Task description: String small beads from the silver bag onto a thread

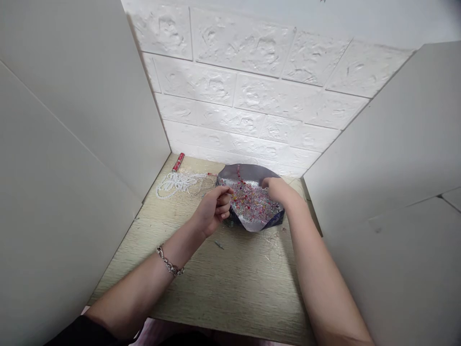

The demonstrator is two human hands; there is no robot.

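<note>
The loose beads [252, 206] sit right of centre in the frame, just to the right of the left hand [213, 210] and below and left of the right hand [279, 190], which looks nearer, over the heap's upper right. The left fingers [225, 189] are drawn narrow in a pinch, though I can't tell whether anything sits between them; the right fingers [267, 183] curl downward, their tips too unclear to say what they hold. A dark bag [259, 173], silvery inside and longer from side to side, contains the pink, red and clear beads, with a reddish strand [238, 170] against its far wall
</note>
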